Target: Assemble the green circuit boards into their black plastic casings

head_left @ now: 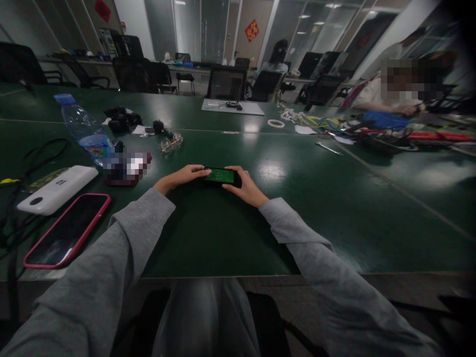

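left hand [189, 174] + right hand [246, 187] | hold lit phone [220, 176] | green table [230, 238]

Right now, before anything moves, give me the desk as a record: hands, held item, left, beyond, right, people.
left hand: grips one end of held item, thumb over screen
right hand: grips other end
held item: black phone with lit green screen, sideways
surface: glossy green table
left: pink-cased phone, white rounded device marked 01, clear blue-capped plastic bottle
beyond: thin-framed glasses, white ring
right: slim silver metal tool
people: person in light top, far right
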The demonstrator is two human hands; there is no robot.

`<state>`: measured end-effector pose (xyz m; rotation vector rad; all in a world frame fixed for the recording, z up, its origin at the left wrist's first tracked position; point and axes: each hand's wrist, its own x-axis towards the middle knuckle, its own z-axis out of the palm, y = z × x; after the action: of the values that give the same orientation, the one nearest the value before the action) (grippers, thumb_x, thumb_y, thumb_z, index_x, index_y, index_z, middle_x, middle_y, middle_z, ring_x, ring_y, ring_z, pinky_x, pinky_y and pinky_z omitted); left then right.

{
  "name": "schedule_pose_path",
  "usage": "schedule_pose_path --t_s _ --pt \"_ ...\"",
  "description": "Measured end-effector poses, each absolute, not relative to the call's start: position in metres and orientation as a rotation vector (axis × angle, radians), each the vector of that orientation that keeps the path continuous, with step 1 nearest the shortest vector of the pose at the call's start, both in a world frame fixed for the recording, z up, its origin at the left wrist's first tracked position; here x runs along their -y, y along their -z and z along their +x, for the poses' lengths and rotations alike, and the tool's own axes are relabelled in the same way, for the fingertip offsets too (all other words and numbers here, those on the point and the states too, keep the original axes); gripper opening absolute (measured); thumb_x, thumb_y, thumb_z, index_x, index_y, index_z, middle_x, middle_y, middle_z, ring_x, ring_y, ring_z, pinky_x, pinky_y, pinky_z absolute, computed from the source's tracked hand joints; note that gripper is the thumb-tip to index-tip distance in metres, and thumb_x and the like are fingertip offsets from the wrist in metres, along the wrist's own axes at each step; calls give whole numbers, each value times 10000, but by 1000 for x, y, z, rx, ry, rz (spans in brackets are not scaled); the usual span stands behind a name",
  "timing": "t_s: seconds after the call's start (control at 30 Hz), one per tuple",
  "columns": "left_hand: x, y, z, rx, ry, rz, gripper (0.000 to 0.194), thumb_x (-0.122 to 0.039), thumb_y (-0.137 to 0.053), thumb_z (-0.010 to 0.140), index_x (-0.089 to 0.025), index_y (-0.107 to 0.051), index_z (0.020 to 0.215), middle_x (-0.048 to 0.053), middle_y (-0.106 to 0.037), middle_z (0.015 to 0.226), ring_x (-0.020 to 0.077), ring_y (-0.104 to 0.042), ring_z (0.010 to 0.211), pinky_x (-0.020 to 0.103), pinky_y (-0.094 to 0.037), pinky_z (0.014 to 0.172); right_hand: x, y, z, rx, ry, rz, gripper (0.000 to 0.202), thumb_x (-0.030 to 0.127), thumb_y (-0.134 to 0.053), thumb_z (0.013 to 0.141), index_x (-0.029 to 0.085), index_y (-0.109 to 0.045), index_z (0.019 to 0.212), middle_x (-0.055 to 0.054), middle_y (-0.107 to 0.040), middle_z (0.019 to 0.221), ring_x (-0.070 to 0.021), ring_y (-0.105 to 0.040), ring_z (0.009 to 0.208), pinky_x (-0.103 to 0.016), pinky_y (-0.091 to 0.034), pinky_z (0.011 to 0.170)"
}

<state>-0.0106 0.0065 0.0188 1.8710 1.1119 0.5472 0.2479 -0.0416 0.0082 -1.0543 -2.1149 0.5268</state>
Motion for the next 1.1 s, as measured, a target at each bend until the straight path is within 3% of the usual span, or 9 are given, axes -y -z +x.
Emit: schedule_pose_path --t_s 1.1 --pt "-3 -23 -8 -1079 -558 1824 461 -551 -536 831 -172 -636 1073 84 -641 1090 211 -565 973 328 -423 817 42 -9 248 2113 -560 -1033 490 399 -664 825 254 -441 1236 -86 -537 1225 -284 -520 1124 -471 -430 968"
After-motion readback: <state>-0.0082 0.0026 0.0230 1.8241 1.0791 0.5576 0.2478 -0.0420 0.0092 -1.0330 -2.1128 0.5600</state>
